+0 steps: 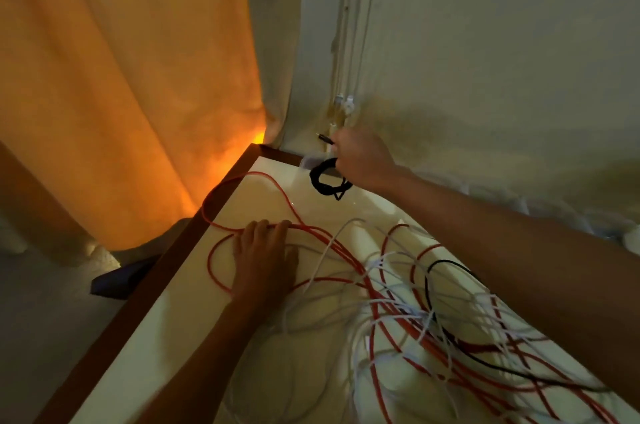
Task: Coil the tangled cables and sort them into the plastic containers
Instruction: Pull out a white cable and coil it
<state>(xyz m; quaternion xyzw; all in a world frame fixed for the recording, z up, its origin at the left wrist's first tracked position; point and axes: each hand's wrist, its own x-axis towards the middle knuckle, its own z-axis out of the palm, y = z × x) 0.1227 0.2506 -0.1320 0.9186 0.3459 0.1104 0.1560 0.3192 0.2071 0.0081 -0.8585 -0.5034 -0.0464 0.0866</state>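
Note:
My right hand (362, 157) reaches to the far corner of the table and grips a coiled black cable (320, 179), whose plug end sticks out to the left of my fist. The coil hangs just above a clear plastic container (307, 162), mostly hidden behind it. My left hand (263, 259) rests flat on the table with straight fingers, its fingertips touching a red cable (277, 190) that loops toward the table's left edge. A tangle of red, white and black cables (433, 316) covers the right half of the table.
The cream table (194, 337) has a brown wooden rim (145, 288). An orange-lit curtain (121, 77) hangs to the left and a pale wall (502, 60) with white cords stands behind. More plastic containers (588, 226) appear blurred along the wall at right.

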